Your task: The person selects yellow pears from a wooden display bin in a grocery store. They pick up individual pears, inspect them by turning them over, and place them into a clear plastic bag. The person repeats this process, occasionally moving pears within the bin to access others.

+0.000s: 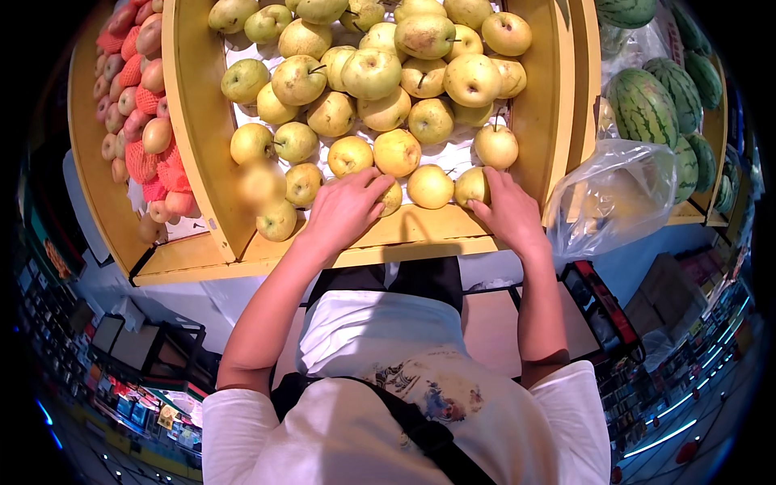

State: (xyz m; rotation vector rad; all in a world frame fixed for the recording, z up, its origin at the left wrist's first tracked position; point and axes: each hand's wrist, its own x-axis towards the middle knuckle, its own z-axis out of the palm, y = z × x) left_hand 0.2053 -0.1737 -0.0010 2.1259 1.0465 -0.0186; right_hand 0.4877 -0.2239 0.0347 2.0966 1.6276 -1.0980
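In a yellow wooden display bin (pixel 424 225) lie many yellow-green pears (pixel 371 74), several of them with brown marks and dark stems. My left hand (pixel 347 207) reaches over the front board, its fingers and thumb on a small pear (pixel 391 200) that is partly hidden beneath them. To the right, my right hand (pixel 512 206) has its thumb and fingers around the side of another pear (pixel 471 187) in the front row. Between the two hands sits a yellow pear (pixel 430 186) that neither touches.
Left of a wooden divider (pixel 197 133) lie reddish apples (pixel 156 134), some in pink foam nets (pixel 141 162). A clear plastic bag (pixel 615 197) hangs at the bin's right front corner. Striped watermelons (pixel 642 106) lie beyond it. Below right stands a red-and-black case (pixel 603 309).
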